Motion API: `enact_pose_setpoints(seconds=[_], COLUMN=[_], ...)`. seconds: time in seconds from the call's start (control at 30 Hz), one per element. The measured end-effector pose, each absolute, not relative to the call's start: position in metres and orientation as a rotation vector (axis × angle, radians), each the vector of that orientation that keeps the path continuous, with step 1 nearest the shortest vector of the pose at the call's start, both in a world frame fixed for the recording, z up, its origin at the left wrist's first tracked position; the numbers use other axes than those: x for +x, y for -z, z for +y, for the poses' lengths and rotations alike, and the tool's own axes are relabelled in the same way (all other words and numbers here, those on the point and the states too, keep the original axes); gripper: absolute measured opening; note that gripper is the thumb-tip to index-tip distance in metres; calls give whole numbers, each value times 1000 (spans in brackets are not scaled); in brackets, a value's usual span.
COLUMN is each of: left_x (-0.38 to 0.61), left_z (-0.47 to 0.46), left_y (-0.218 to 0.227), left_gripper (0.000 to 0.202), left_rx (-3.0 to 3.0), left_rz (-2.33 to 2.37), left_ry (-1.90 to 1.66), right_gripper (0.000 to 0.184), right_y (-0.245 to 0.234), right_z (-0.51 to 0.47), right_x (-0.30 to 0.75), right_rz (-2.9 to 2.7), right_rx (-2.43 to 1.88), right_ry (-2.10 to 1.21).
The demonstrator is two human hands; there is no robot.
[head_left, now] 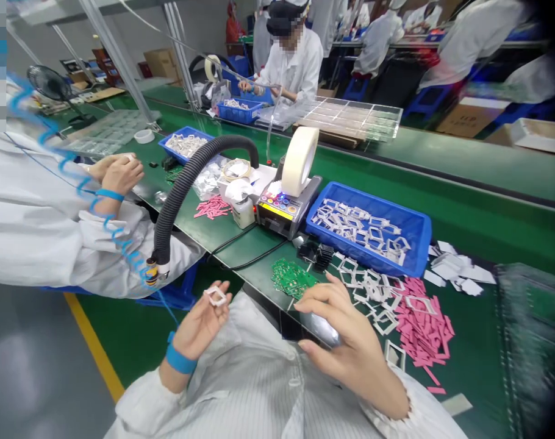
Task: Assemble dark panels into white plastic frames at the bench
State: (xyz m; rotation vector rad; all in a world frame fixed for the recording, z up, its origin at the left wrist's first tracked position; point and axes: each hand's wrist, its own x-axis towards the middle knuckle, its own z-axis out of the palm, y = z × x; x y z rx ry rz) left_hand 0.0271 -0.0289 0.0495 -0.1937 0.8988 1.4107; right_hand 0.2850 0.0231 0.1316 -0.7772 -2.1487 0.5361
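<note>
A small white plastic frame (pixel 216 296) rests in the fingers of my left hand (pixel 202 323), which wears a blue wrist strap (pixel 180 360) and is held in front of my lap. My right hand (pixel 346 332) hovers above the bench edge with thumb and fingers apart and nothing visible between them. Just beyond its fingertips lies a pile of green circuit boards (pixel 291 277), with black finned parts (pixel 321 255) behind. To its right are loose white frames (pixel 382 299) and a heap of pink strips (pixel 424 329).
A blue bin (pixel 421 244) holds several white frames. Left of it stand a tape dispenser (pixel 282 216) with a tape roll (pixel 300 161) and a white bottle (pixel 243 213). A black hose (pixel 168 207) arches at left. Beside me a co-worker's hands (pixel 122 177) work. White pieces (pixel 460 268) lie right.
</note>
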Motion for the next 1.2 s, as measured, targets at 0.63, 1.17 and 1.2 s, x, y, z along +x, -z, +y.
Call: enact_pose_setpoints(seconds=[0.63, 1.17, 1.2], left_x=[133, 138, 137], left_z=[9, 4, 5], left_y=[-103, -60, -59], left_gripper=[38, 27, 27], left_rx=[431, 140, 138], left_rz=[347, 388, 379], left_ry=[-943, -858, -846], right_gripper=[24, 51, 41], right_y=[-145, -128, -125], right_z=[19, 11, 13], right_x=[300, 363, 380], right_rz=[-2187, -2266, -2174], right_rx=[-884, -1692, -1865], right_ry=[-253, -414, -381])
